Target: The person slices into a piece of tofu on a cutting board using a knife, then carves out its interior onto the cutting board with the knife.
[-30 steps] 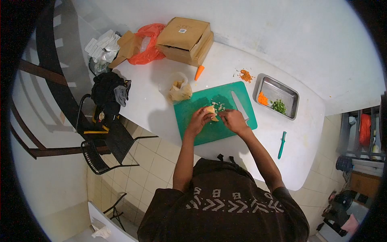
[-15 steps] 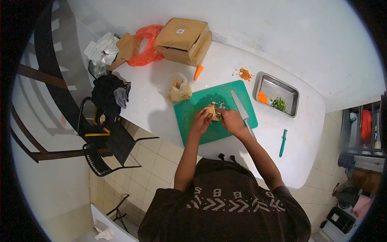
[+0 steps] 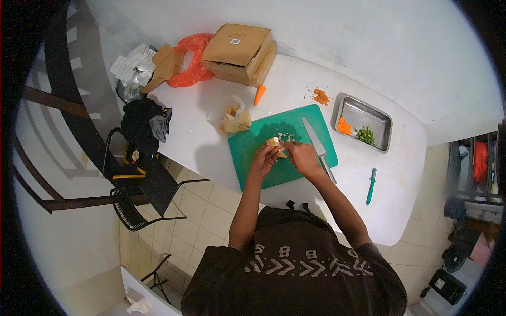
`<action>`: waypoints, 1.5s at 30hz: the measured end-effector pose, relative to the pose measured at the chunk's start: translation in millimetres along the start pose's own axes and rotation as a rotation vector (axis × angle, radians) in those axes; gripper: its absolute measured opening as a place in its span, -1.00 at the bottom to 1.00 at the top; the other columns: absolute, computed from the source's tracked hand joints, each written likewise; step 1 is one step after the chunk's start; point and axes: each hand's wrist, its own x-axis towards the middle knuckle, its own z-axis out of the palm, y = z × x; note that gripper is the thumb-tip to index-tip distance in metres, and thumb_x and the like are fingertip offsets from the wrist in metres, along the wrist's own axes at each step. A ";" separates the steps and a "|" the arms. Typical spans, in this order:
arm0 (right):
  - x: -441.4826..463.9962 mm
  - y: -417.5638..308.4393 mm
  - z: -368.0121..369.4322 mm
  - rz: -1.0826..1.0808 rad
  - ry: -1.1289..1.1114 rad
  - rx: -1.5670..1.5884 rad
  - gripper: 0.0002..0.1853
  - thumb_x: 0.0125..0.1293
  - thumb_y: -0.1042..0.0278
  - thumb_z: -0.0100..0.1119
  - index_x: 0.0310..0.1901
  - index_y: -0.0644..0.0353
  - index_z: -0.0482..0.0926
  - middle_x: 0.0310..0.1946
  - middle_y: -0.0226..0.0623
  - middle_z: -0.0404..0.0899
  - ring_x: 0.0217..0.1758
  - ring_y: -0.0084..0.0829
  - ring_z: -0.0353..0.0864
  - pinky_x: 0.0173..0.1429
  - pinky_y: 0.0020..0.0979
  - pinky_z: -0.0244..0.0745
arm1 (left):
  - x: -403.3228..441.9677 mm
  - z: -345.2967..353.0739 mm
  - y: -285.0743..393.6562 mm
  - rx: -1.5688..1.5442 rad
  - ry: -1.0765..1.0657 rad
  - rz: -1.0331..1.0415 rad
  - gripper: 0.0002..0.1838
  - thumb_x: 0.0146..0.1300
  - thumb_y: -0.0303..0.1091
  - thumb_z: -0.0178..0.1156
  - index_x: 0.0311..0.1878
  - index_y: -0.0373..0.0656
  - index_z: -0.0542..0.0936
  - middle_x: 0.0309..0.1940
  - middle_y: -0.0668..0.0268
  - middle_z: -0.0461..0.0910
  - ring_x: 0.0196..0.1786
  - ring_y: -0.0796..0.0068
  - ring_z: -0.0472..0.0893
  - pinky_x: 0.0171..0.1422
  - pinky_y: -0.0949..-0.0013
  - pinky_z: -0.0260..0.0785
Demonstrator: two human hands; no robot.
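Left hand [image 3: 265, 158] pinches a small tan chunk [image 3: 273, 141] above the green rectangular board [image 3: 282, 169], inside its edges. Right hand [image 3: 303, 157] finger grip is unclear.

A food piece [image 3: 273, 141] was between the left hand [image 3: 266, 159] and right hand [image 3: 303, 158], over a cutting board [image 3: 243, 160] on a table [image 3: 400, 179]. Just right lay a knife [image 3: 314, 139], partly on the board. Farther right were a tray [image 3: 371, 117] and a peeler [image 3: 372, 187]. Beyond the hands, leftward, sat a bag [image 3: 235, 121], then a carrot [image 3: 259, 95], then boxes [image 3: 237, 48].
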 end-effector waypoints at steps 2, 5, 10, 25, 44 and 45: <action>-0.6 2.0 6.8 -0.045 0.029 0.030 -0.76 0.28 0.35 0.11 -0.02 -0.01 0.60 -0.45 -0.11 0.68 -0.43 -0.05 0.71 -0.39 -0.05 0.58 | 7.2 -23.3 -3.8 -0.018 -0.001 -0.008 -0.62 0.47 -0.27 0.14 0.21 -0.32 0.48 0.14 0.08 0.58 0.16 0.19 0.64 0.25 0.24 0.59; 4.2 0.9 16.1 -0.094 0.003 0.027 -0.74 0.29 0.35 0.11 0.00 -0.03 0.60 -0.46 -0.12 0.68 -0.42 -0.06 0.71 -0.38 -0.05 0.58 | -1.8 -18.4 3.6 -0.020 -0.007 0.016 -0.62 0.46 -0.23 0.16 0.19 -0.29 0.50 0.14 0.15 0.59 0.16 0.24 0.62 0.29 0.20 0.56; 15.9 -10.4 15.4 -0.118 -0.116 0.036 -0.77 0.37 0.32 0.12 0.01 -0.01 0.66 -0.39 -0.14 0.69 -0.40 -0.07 0.70 -0.33 -0.07 0.59 | -14.0 -21.7 11.4 -0.057 -0.001 0.070 -0.60 0.48 -0.24 0.14 0.22 -0.32 0.47 0.13 0.12 0.58 0.17 0.24 0.63 0.27 0.25 0.58; 20.3 -22.2 31.6 -0.263 -0.038 -0.020 -0.83 0.40 0.31 0.08 -0.07 0.01 0.65 -0.48 -0.20 0.64 -0.52 -0.15 0.69 -0.51 -0.14 0.57 | -31.8 -39.1 -0.6 -0.222 0.086 0.147 -0.62 0.47 -0.27 0.14 0.21 -0.33 0.46 0.16 0.08 0.57 0.25 0.15 0.58 0.30 0.19 0.55; 6.1 11.5 14.2 -0.143 -0.055 0.074 -0.89 0.27 0.39 0.16 -0.19 0.09 0.61 -0.42 -0.14 0.65 -0.43 -0.04 0.69 -0.40 -0.08 0.59 | -5.9 -24.5 -27.3 -0.371 0.095 0.110 -0.66 0.43 -0.29 0.19 0.15 -0.30 0.51 0.11 0.06 0.60 0.15 0.16 0.62 0.30 0.12 0.57; 7.4 13.8 13.2 -0.173 -0.068 0.064 -0.88 0.26 0.40 0.15 -0.18 0.09 0.61 -0.41 -0.14 0.65 -0.42 -0.04 0.69 -0.40 -0.08 0.59 | -4.7 -26.8 -28.8 -0.348 0.105 0.113 -0.66 0.43 -0.30 0.19 0.14 -0.30 0.51 0.09 0.06 0.60 0.14 0.15 0.63 0.29 0.12 0.58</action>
